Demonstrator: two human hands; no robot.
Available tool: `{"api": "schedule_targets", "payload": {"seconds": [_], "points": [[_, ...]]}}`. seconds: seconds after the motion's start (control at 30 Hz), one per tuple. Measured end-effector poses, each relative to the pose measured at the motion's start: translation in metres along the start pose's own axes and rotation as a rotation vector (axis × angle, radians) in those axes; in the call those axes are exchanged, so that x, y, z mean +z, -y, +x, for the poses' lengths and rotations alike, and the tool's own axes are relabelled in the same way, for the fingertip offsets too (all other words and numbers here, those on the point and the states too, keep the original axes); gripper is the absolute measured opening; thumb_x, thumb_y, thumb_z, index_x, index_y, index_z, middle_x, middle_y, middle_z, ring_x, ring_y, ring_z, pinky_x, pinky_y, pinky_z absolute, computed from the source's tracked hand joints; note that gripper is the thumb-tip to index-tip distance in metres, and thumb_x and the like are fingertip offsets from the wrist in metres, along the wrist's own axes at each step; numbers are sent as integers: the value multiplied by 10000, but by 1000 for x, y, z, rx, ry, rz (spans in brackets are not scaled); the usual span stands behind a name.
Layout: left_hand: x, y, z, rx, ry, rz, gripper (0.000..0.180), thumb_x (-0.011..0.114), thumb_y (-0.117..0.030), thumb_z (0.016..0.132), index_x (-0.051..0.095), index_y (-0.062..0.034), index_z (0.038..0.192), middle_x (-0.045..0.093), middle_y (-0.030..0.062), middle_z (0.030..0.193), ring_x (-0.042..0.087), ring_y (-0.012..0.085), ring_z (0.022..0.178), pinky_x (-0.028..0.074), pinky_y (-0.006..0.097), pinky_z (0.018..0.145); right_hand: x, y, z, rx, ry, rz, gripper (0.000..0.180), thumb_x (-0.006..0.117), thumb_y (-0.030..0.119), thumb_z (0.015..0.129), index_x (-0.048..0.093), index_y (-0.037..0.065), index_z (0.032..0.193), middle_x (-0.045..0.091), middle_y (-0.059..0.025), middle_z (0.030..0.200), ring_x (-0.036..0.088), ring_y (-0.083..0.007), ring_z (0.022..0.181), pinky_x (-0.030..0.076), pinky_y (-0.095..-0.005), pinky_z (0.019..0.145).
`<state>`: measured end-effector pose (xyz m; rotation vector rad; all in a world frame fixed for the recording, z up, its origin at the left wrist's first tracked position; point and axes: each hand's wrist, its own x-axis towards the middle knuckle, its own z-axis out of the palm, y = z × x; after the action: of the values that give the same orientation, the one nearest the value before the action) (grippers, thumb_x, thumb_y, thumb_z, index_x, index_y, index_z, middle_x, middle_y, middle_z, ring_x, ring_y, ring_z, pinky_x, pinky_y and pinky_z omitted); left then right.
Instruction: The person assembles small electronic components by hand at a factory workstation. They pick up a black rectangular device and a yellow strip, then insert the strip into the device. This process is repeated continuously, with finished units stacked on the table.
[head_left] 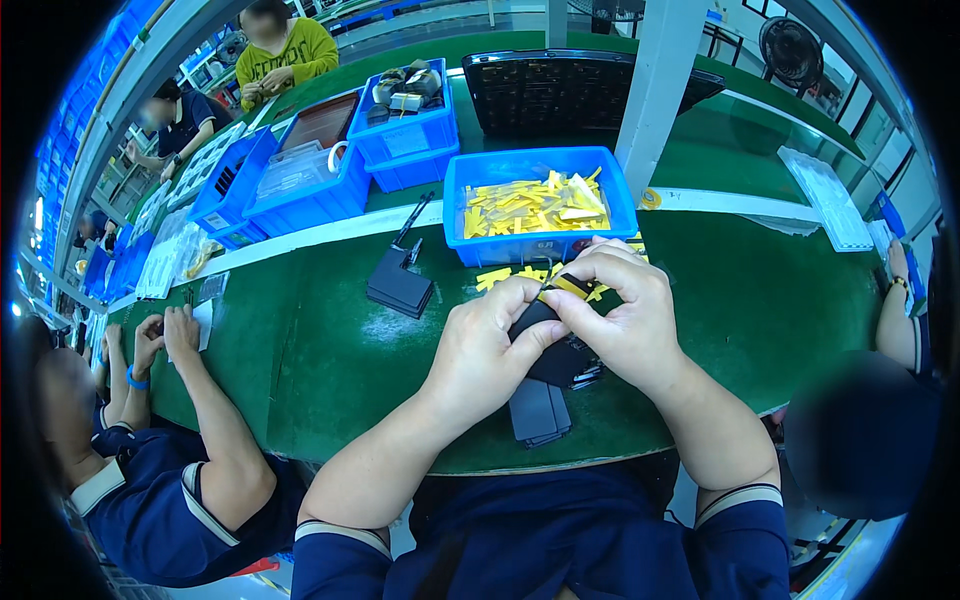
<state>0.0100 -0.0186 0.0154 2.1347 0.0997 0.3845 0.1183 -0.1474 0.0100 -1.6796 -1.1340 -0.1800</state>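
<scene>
My left hand point(485, 345) is closed on a flat black piece point(533, 314), its thumb lying across the face. The fingers of my right hand point(630, 315) pinch a yellow strip point(573, 286) at the upper edge of that piece; whether the strip is stuck to it I cannot tell. Just below the hands lie more dark flat pieces, partly hidden, with a stack of grey-black flat pieces point(540, 412) nearer the table edge. Loose yellow strips point(493, 278) are scattered beyond my fingers, before a blue bin point(453, 215) holding many more.
Another stack of black pieces point(400, 287) lies to the left on the green table point(330, 350). Blue bins point(310, 200) stand at the far left. A white post point(655, 100) rises behind the strip bin. Co-workers sit close on both sides.
</scene>
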Motion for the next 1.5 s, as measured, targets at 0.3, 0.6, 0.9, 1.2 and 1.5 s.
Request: {"api": "schedule_targets", "payload": {"seconds": [0.3,0.6,0.9,1.2,1.5], "points": [[3,9,-3,62,-80,-160,211,573,-58,881,531,34,1066,651,66,884,565,68,777,452,227,683,-5,3,2,-83,18,-41,153,670,45,685,620,-3,822,624,-118,763,591,-266,777,451,-351,760],[10,14,-2,-47,-114,-396,271,567,-22,886,439,-6,1124,650,63,913,534,29,767,418,175,638,-4,8,1,-400,-129,-353,223,717,-9,601,624,76,785,597,-44,783,599,-255,866,381,-505,960],[14,22,-1,54,-179,-434,266,583,-41,868,434,-19,1087,672,101,793,612,93,679,469,234,591,-5,13,-1,-422,-121,-279,212,715,2,603,619,83,774,640,-31,882,597,-253,944,362,-528,973],[8,7,-4,156,-197,-75,330,618,-23,831,428,-27,1100,661,138,815,666,201,735,496,283,623,0,9,-3,-326,-138,-189,171,716,13,649,637,79,786,667,-41,855,606,-242,948,363,-504,987],[7,6,-3,307,-187,17,476,627,-25,810,404,-16,1230,668,176,899,669,302,825,510,336,702,-6,8,-1,-310,-6,-5,171,720,17,655,640,93,786,651,-32,836,603,-238,933,365,-497,987]]}}
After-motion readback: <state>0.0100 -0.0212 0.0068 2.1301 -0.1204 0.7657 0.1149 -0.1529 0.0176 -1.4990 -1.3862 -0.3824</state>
